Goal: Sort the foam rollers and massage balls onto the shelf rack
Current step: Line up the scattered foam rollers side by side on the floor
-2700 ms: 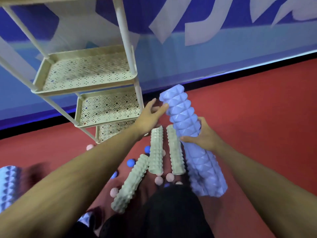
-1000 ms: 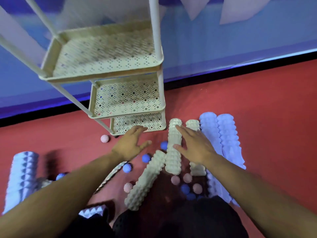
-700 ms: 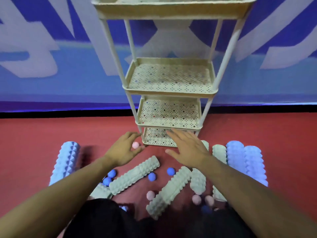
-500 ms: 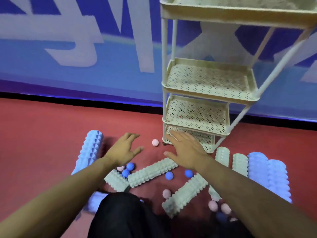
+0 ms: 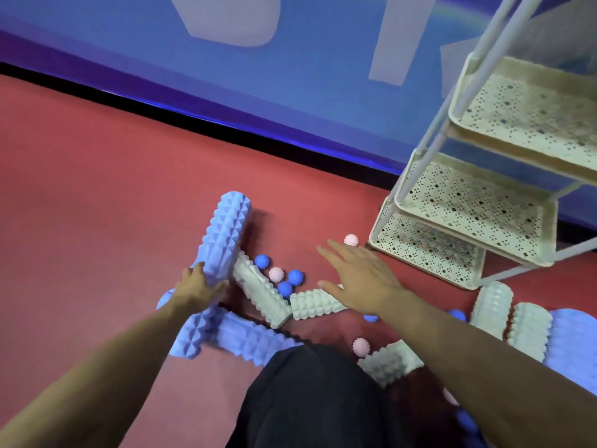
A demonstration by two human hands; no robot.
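A long blue foam roller (image 5: 224, 232) lies on the red floor at the left, and my left hand (image 5: 199, 288) grips its near end. My right hand (image 5: 361, 279) hovers with fingers spread above a pale green roller (image 5: 315, 306) and holds nothing. Another green roller (image 5: 261, 292) lies beside it, with blue balls (image 5: 295, 277) and a pink ball (image 5: 276, 274) clustered between them. The cream shelf rack (image 5: 420, 248) stands at the right, and all its visible tiers are bare.
Two more blue rollers (image 5: 252, 338) lie near my knees. Green rollers (image 5: 491, 305) and a blue roller (image 5: 571, 344) lie to the right below the rack. A pink ball (image 5: 351, 240) sits by the rack's bottom corner. A blue wall runs behind.
The view has swung left, so the rack now sits at the right. My left hand reached the blue roller on the left and took hold of it. My right hand stayed open.
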